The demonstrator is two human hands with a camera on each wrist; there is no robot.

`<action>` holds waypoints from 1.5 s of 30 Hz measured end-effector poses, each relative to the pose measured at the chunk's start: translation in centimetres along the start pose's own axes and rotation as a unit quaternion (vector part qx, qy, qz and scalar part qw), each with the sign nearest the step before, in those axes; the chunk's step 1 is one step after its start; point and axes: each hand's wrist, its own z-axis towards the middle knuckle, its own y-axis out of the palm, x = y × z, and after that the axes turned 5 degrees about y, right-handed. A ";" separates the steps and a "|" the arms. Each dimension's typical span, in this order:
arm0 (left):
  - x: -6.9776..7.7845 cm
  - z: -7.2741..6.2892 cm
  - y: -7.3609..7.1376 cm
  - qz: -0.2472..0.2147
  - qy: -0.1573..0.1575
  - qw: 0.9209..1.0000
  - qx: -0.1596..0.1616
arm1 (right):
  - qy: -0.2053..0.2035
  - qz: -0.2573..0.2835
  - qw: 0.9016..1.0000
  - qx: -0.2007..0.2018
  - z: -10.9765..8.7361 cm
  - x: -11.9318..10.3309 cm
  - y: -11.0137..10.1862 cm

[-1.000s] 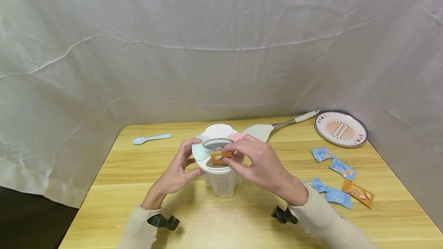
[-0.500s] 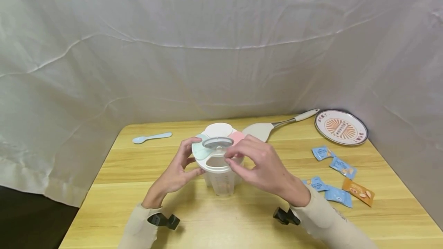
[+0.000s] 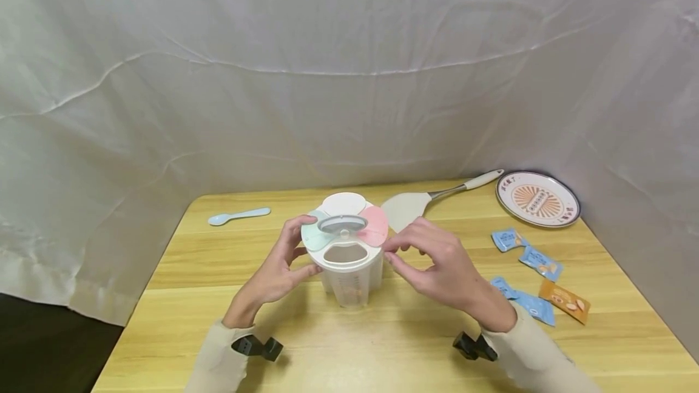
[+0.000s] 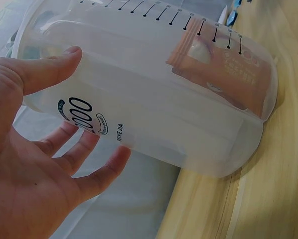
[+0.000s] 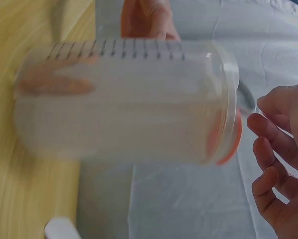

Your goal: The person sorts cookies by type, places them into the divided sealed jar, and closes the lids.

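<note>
A clear plastic storage jar [image 3: 352, 288] with a lobed, sectioned lid stands on the table. The lid has white, mint and pink covers, and a raised grey flap [image 3: 342, 224] stands up behind an uncovered front opening. My left hand [image 3: 280, 267] grips the jar's left side, thumb toward the front and fingers around the far side. Through the wall in the left wrist view, an orange snack packet [image 4: 223, 74] shows at the bottom. My right hand [image 3: 437, 262] is beside the lid's right rim, fingers loosely bent with nothing between them.
A light blue spoon [image 3: 240, 216] lies at the back left. Behind the jar is a cream spatula [image 3: 406, 208], and a patterned plate [image 3: 537, 199] sits at the back right. Several blue packets [image 3: 540, 262] and one orange packet [image 3: 565, 302] lie at the right.
The orange packet between my right fingers was let go into the jar's front opening. My right hand then drew back to the right, off the lid. The left hand stayed put.
</note>
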 end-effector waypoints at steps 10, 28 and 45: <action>-0.3 -0.2 -0.2 0.007 0.000 1.000 0.005 | 0.056 -0.055 0.997 0.005 -2.3 1.8 -3.3; 0.0 0.1 0.1 0.004 -0.002 1.000 -0.001 | 0.152 -0.179 0.971 0.041 -7.2 5.2 -9.5; -0.2 0.0 0.0 0.003 -0.001 1.000 -0.002 | 0.295 -0.206 0.933 -0.031 -13.2 8.4 -14.3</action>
